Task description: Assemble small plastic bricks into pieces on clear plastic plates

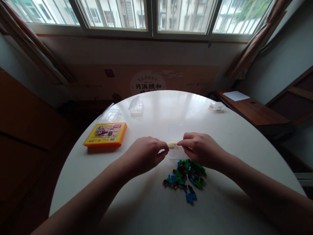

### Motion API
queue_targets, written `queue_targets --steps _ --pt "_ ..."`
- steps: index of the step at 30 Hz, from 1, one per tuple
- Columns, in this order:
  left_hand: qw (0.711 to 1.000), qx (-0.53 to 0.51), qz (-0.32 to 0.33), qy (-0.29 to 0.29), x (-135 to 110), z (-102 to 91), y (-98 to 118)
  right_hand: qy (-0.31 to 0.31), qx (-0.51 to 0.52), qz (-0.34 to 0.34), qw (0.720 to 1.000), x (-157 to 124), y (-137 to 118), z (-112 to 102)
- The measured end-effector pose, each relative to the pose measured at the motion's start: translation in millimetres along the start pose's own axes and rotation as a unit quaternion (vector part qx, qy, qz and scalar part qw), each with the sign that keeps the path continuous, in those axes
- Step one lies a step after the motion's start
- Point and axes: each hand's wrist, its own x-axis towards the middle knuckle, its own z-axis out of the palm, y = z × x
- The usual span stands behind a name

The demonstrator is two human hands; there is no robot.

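Note:
Over the middle of the round white table [156, 107], my left hand [144, 155] and my right hand [201, 148] meet fingertip to fingertip. Both pinch a small pale yellow brick piece [172, 144] between them. Under the piece lies a clear flat plastic tray [176, 132]. Just below my right hand sits a loose pile of small blue, green and dark bricks [186, 178].
An orange box [106, 133] with a printed picture lies at the left. Two clear plastic containers [136, 106] stand behind it, and a small bag [217, 105] rests at the far right edge. A wooden desk [254, 109] with a paper stands to the right.

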Motion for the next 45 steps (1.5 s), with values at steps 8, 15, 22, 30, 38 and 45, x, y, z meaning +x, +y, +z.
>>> queue_targets --steps 8,15,22,30,38,45 --pt "1.0 0.002 -0.015 0.015 0.8 0.7 -0.4 -0.016 0.006 0.01 1.0 0.7 1.8 1.7" --pt "1.0 0.0 -0.006 0.015 0.4 1.3 0.3 -0.023 -0.002 0.012 1.0 3.0 -2.4 3.0" --pt "1.0 0.001 -0.004 0.022 -0.5 1.1 0.1 -0.017 0.002 0.007 1.0 3.7 -1.9 6.5" --pt "1.0 -0.004 -0.016 0.022 -0.5 -0.3 0.4 0.0 0.01 0.004 1.0 2.2 0.8 4.1" --pt "0.999 -0.005 -0.024 0.023 -0.2 0.7 -0.5 -0.013 0.003 0.004 1.0 3.6 -0.4 7.2" --pt "0.999 -0.004 -0.029 0.016 -0.4 -1.1 1.3 -0.015 -0.001 0.003 1.0 3.5 0.5 7.7"
